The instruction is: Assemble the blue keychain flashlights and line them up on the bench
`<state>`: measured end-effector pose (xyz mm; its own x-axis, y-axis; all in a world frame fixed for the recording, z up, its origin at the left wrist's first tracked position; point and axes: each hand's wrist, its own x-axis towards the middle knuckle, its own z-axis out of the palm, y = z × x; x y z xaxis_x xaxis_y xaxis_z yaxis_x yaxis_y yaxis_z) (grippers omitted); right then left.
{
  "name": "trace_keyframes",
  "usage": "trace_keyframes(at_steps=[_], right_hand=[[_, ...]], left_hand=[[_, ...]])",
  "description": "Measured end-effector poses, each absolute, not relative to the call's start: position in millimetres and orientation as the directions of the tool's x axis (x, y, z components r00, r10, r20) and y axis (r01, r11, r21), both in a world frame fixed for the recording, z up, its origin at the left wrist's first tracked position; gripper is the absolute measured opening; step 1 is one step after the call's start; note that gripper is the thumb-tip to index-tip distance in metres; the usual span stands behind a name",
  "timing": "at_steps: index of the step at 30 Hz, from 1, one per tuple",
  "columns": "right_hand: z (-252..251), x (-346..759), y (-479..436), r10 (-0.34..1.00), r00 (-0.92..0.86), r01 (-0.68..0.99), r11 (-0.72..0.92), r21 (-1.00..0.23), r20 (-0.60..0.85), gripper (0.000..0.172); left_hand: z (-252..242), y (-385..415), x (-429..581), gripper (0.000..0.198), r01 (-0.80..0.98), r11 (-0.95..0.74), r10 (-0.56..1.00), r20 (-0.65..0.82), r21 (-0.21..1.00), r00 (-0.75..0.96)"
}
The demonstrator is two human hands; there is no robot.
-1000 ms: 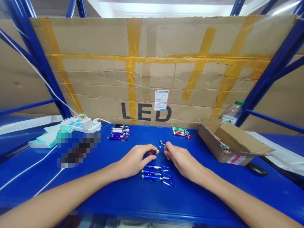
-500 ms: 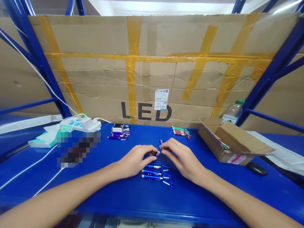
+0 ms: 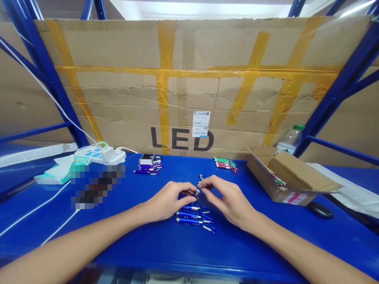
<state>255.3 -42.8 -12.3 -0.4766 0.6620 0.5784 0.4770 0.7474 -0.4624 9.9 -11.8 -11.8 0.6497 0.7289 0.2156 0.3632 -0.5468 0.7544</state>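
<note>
Fingers and thumb of my left hand [image 3: 170, 200] are closed round a small flashlight barrel [image 3: 197, 193], whose silvery end points toward my right hand; the rest of it is hidden by the fingers. My right hand [image 3: 226, 197] pinches a tiny silvery piece [image 3: 200, 186], too small to name, just above that end. Nearest the hands, several blue mini flashlights [image 3: 189, 222] with carabiner clips lie in a row on the blue table. A small clip piece [image 3: 201, 176] rests just beyond my right fingertips.
Black, silver and purple flashlights [image 3: 145, 167] lie at the back left, green and red ones [image 3: 222, 165] at the back right. On the right stand an open cardboard box [image 3: 284, 195], a black mouse [image 3: 320, 210] and a bottle [image 3: 291, 138]. A power strip [image 3: 111, 157] with cables sits left.
The right fingertips have moved slightly left, close over the barrel's end, and the silvery piece now shows between them. My left hand stays nearly still, with the barrel tilted a little more upward.
</note>
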Motion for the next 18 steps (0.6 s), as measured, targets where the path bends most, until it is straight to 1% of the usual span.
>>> trace_keyframes(at_steps=[4,13,18], right_hand=[[-14.0,255.1,-43.8,0.660,-0.500,0.468,0.751,-0.466,0.561,0.009],[-10.7,253.9,-41.9,0.598,-0.564,0.472,0.799,-0.371,0.570,0.013],[-9.3,254.9,-42.6,0.588,-0.567,0.467,0.806,-0.363,0.577,0.011]], left_hand=[[-11.2,-12.7,10.6,0.015,0.331,-0.510,0.732,0.198,0.794,0.652],[-11.9,-13.4,11.9,0.015,0.299,-0.477,0.733,0.186,0.826,0.654],[-10.6,-14.0,11.9,0.016,0.300,-0.463,0.740,0.177,0.834,0.649]])
